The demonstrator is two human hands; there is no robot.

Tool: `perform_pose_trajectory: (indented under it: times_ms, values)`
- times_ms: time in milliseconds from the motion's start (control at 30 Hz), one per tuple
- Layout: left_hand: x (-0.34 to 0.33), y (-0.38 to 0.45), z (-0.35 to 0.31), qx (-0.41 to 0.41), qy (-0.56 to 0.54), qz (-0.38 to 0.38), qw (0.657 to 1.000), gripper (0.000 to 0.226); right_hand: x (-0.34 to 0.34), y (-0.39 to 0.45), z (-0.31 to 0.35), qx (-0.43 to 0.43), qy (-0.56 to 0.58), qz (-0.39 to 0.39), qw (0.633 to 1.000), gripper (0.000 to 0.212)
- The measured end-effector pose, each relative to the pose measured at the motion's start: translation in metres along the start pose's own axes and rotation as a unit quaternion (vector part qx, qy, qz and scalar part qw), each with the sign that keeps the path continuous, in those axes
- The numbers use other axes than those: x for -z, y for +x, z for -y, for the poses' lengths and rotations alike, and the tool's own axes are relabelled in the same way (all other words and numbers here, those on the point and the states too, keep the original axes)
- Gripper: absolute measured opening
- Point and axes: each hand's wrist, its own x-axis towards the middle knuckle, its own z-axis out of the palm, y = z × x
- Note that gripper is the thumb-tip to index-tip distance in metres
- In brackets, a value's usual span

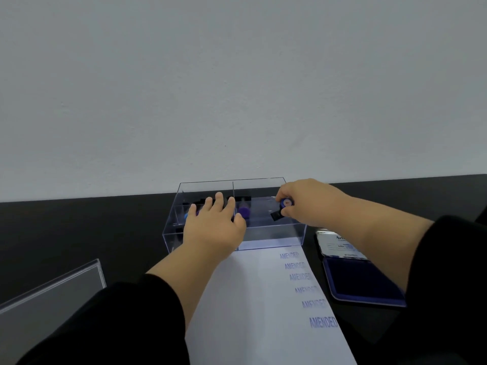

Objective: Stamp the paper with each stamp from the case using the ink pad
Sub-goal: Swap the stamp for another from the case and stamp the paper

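Both hands work at the case [276,233], a clear acrylic box with thin partition walls that stands on the black table [79,227] against the white wall. My right hand [308,204] pinches a stamp [283,206] at the case's right compartment; its round blue knob faces me and its black rectangular base hangs tilted below the fingers. My left hand [213,227] lies with straight, spread fingers over the case's left half, gripping nothing, and partly hides the other stamps there, of which I make out a purple handle [243,211] and black bases. Just in front of the case lies the white paper [250,299], smooth and flat, printed down its right side with six blue "AMENDED" marks. Right of the paper, near the case's front right corner, the ink pad [361,280] sits open, its dark blue felt exposed, its labelled lid folded back. Left of the case, well apart, a clear flat lid [52,293] rests on the table.
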Motion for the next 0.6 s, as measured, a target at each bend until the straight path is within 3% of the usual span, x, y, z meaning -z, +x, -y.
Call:
perform_pose_trajectory:
  times_ms: [333,600]
  values:
    - [0.0,0.0,0.0,-0.001,-0.008,0.003,1.0,0.054,-0.004,0.013,0.006,-0.002,-0.107,0.035,0.994,0.027]
    - [0.0,-0.001,0.001,-0.005,-0.004,0.003,1.0,0.052,0.005,0.024,0.012,-0.001,-0.155,0.143,0.977,0.038]
